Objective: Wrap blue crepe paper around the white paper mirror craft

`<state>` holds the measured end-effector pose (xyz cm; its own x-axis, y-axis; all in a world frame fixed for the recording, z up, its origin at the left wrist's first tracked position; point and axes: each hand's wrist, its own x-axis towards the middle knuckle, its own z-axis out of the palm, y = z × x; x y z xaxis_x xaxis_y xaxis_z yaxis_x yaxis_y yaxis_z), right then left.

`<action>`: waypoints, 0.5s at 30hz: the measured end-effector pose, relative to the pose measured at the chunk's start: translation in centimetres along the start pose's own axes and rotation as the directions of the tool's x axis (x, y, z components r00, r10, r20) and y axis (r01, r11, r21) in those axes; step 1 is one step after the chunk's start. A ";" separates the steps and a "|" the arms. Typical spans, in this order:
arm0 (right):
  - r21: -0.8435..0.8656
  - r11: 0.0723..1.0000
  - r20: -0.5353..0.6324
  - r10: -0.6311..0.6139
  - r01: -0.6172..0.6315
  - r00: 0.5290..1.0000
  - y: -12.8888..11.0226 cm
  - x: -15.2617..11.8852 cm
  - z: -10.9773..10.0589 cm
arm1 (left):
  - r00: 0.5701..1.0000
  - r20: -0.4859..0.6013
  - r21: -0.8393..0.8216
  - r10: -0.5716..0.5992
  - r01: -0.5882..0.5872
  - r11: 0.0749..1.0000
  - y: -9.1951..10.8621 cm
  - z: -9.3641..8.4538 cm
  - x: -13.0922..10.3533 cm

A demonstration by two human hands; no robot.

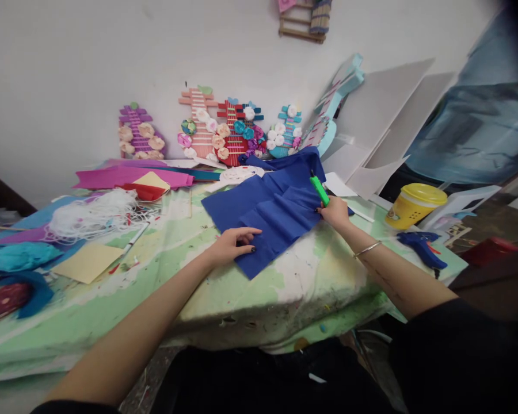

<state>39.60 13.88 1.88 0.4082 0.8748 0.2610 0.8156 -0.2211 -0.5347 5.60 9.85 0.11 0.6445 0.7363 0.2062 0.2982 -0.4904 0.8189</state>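
A sheet of dark blue crepe paper lies folded in pleats on the green paint-stained table. My left hand rests flat on its near left corner, fingers spread, pinning it down. My right hand sits at the paper's right edge and grips a green-handled cutter that points up and away over the paper. A thin bangle circles my right wrist.
Decorated stick-and-paper-flower crafts lean on the wall behind. Pink paper, white thread, yellow squares and teal paper lie at left. A yellow tub, a blue glue gun and white boards stand at right.
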 end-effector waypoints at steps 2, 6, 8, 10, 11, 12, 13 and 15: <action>-0.033 0.999 0.016 -0.025 0.025 1.000 0.1 -0.3 0.2 | 0.999 0.029 0.060 0.021 -0.022 0.998 0.1 0.1 -0.1; -0.063 0.995 0.063 -0.078 0.082 0.995 0.5 -1.7 -0.5 | 0.990 0.125 0.148 0.071 -0.089 0.985 0.7 0.0 -0.4; -0.077 0.989 0.064 -0.118 0.123 0.991 0.8 -3.3 -1.6 | 0.986 0.147 0.161 0.079 -0.103 0.981 0.7 -0.1 -0.5; -0.063 0.985 0.098 -0.153 0.159 0.983 1.2 -5.5 -3.1 | 0.979 0.179 0.157 0.093 -0.122 0.980 0.7 -0.3 -0.4; -0.027 0.984 0.150 -0.170 0.175 0.974 1.4 -6.9 -3.9 | 0.976 0.195 0.147 0.100 -0.130 0.981 0.6 -0.3 -0.3; 0.021 0.984 0.230 -0.178 0.178 0.957 1.6 -8.2 -4.6 | 0.973 0.204 0.134 0.103 -0.133 0.982 0.5 -0.4 -0.3; 0.062 0.978 0.302 -0.209 0.199 0.930 1.8 -9.6 -5.2 | 0.973 0.209 0.121 0.100 -0.127 0.984 0.5 -0.5 -0.3; 0.097 0.955 0.384 -0.295 0.280 0.875 2.3 -12.0 -6.3 | 0.974 0.209 0.086 0.086 -0.106 0.991 0.6 -0.5 -0.3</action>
<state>39.20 0.19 2.58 -0.0409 0.9961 0.0776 0.8534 0.0752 -0.5158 5.18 9.59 0.78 0.8006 0.5775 0.1594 0.2874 -0.6037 0.7436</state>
